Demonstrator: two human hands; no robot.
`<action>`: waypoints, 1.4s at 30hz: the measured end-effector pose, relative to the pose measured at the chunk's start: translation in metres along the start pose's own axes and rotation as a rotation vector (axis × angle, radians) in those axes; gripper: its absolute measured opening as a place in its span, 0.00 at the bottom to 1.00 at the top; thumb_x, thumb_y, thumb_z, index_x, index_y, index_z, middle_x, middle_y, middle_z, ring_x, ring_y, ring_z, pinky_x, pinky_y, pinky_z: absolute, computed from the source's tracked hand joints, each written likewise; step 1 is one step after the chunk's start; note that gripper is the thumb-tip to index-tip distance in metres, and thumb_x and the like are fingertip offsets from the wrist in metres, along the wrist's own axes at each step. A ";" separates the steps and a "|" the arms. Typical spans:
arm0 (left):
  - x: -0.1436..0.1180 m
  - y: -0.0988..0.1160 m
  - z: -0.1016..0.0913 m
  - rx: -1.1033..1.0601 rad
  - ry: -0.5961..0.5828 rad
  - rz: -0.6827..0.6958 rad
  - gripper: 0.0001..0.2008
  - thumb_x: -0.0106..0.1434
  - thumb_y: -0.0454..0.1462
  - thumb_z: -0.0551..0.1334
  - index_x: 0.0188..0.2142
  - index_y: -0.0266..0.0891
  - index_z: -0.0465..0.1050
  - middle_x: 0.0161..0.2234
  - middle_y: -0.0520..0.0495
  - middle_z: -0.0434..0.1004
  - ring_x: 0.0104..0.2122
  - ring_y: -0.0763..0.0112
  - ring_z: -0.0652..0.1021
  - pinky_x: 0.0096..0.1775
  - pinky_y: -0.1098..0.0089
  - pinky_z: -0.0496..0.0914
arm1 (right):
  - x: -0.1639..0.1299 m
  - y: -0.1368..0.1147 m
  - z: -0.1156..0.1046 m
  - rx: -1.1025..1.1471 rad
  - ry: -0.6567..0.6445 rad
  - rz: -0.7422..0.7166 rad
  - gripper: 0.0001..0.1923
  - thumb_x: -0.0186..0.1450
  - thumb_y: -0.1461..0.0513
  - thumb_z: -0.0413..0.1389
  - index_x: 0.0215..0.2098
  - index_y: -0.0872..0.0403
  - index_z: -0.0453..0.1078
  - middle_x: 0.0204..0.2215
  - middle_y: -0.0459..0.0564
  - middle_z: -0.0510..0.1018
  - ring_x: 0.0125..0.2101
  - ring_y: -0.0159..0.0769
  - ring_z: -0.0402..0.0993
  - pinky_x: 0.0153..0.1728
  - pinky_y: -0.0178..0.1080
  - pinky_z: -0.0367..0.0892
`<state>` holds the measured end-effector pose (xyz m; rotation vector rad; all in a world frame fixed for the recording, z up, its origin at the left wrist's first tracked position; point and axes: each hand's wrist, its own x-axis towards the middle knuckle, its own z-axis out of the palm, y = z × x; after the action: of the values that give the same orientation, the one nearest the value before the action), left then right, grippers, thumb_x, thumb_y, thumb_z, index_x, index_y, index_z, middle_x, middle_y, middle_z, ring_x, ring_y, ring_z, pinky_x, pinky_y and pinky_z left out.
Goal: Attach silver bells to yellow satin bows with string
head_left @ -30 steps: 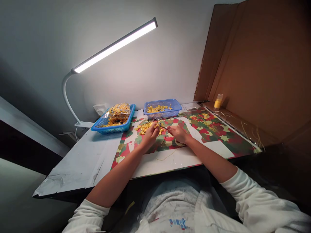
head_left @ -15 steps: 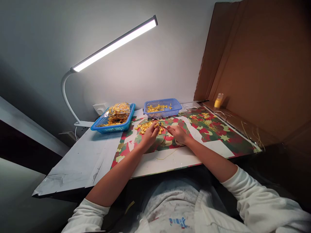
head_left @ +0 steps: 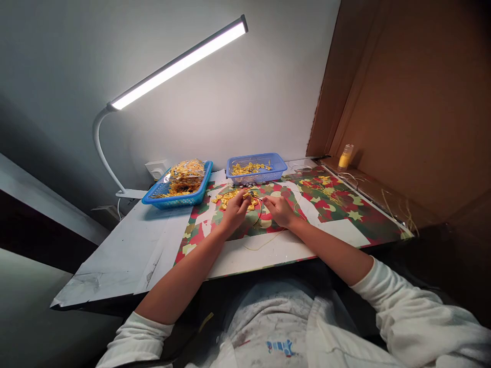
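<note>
While both hands meet over the tabletop (head_left: pixel 115 255), we take the pile (head_left: pixel 220 198) of yellow bows as our landmark. Our left hand (head_left: pixel 235 212) overlaps the pile's near right side in view, and the bow (head_left: pixel 248 195) that we seem to hold sits at those fingertips, on the pile's right side. Our right hand (head_left: pixel 281 210) is just right of the pile, with a thin rod (head_left: pixel 258 198) running roughly sideways, its free end leftward, toward the bow. The left hand is nearer the bow; whether rod and bow touch, and how the bow's long axis runs, we cannot tell.

The left grip is pinched, thumb to fingers, apparently on the bow; the right grip is closed around the rod's end. Our forearms slant inward from the pile's near side, hands turned toward each other. Beyond the pile stands the violet basket (head_left: pixel 264 177); left of it, the blue basket (head_left: pixel 176 201).
</note>
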<state>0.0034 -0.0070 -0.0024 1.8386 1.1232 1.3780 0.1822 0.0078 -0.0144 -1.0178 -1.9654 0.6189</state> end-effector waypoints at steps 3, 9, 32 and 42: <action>0.001 -0.004 0.003 -0.106 -0.044 -0.033 0.16 0.62 0.48 0.56 0.25 0.41 0.56 0.20 0.57 0.56 0.21 0.75 0.60 0.26 0.71 0.56 | 0.000 0.000 0.000 0.027 0.003 -0.011 0.28 0.67 0.42 0.39 0.20 0.52 0.50 0.15 0.42 0.54 0.19 0.30 0.51 0.24 0.36 0.45; 0.004 -0.004 0.005 -0.284 -0.127 -0.116 0.18 0.61 0.51 0.54 0.24 0.42 0.54 0.18 0.58 0.54 0.19 0.76 0.60 0.26 0.72 0.60 | -0.002 0.001 0.003 0.110 0.001 -0.003 0.28 0.66 0.41 0.40 0.20 0.52 0.51 0.16 0.42 0.54 0.20 0.30 0.51 0.24 0.36 0.46; 0.001 -0.013 0.007 -0.094 -0.021 -0.063 0.16 0.62 0.48 0.55 0.25 0.41 0.59 0.21 0.55 0.58 0.22 0.75 0.61 0.26 0.72 0.58 | 0.002 -0.001 0.007 0.328 -0.025 0.149 0.32 0.62 0.36 0.41 0.18 0.53 0.54 0.17 0.43 0.57 0.20 0.29 0.52 0.22 0.35 0.50; -0.003 -0.004 0.006 -0.007 0.049 0.034 0.11 0.63 0.44 0.54 0.28 0.41 0.60 0.22 0.55 0.58 0.23 0.74 0.60 0.26 0.72 0.57 | 0.000 -0.002 0.006 0.219 -0.014 0.124 0.31 0.64 0.38 0.40 0.17 0.53 0.52 0.16 0.42 0.55 0.20 0.29 0.51 0.23 0.36 0.48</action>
<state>0.0078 -0.0072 -0.0090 1.8364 1.1145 1.4517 0.1765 0.0065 -0.0164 -1.0051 -1.8099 0.8907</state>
